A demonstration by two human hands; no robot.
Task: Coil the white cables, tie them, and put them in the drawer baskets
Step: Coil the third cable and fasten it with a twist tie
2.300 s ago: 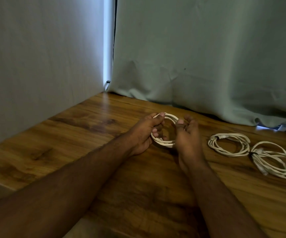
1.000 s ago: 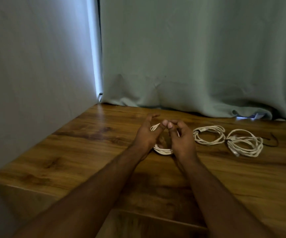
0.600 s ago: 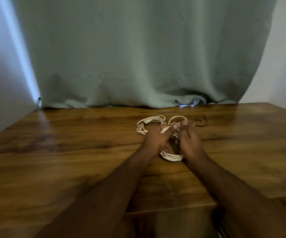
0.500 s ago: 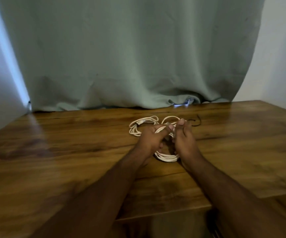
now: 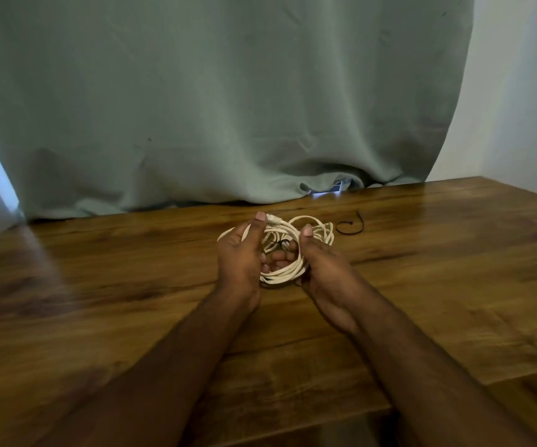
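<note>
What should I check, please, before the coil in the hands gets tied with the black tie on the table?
1. Coil held by both hands: ok. The left hand and right hand grip the white cable coil from either side.
2. Loops gathered: ok; they lie bunched, none trailing.
3. Cable end tucked in: not ok. A plug end sticks out by the left thumb.
4. Loose black tie within reach: ok. It lies free on the wooden table, beyond the right hand.
5. Free hand for the tie: not ok; both are occupied.
6. Drawer baskets ready: cannot tell; none in view.
</note>
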